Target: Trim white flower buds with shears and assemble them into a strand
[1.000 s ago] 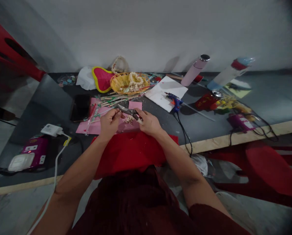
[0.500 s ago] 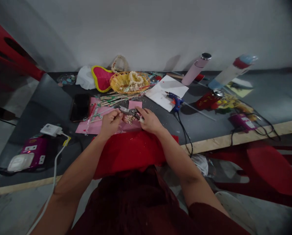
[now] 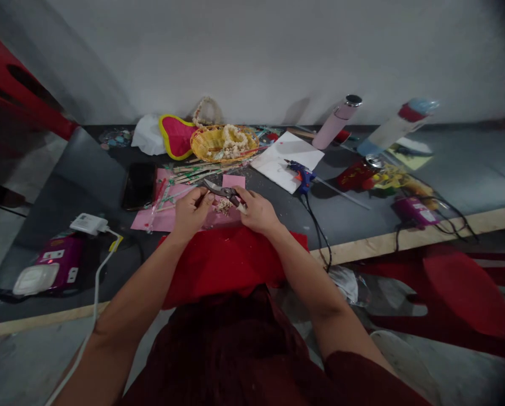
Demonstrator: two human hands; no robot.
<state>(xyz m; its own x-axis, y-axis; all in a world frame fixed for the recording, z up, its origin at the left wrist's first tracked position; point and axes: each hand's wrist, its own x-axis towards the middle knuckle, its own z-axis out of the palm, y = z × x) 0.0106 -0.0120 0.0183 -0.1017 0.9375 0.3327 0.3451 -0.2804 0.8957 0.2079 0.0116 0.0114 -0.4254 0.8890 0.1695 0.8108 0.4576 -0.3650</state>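
Observation:
My right hand (image 3: 258, 211) is closed round the handles of a pair of pruning shears (image 3: 225, 192), whose blades point left. My left hand (image 3: 192, 212) is pinched close to the blade tips; whatever sits between its fingers is too small to make out. Below the shears lies a small heap of pale bits (image 3: 224, 207) on pink paper (image 3: 142, 220). A smaller pink square (image 3: 234, 181) rests just beyond the shears. Thin sticks with green marks (image 3: 193, 172) lie past my left hand.
Behind stands a yellow wicker basket (image 3: 202, 148) with a beaded piece. A blue glue gun (image 3: 304, 176) lies on white paper (image 3: 273, 159). To the right are a pink flask (image 3: 337, 123) and a red can (image 3: 356, 173); a phone (image 3: 138, 186) and power strip (image 3: 56, 262) are left.
The shears' blades have tilted slightly, and my left fingers have shifted a little at the tips. My right hand keeps its grip on the handles.

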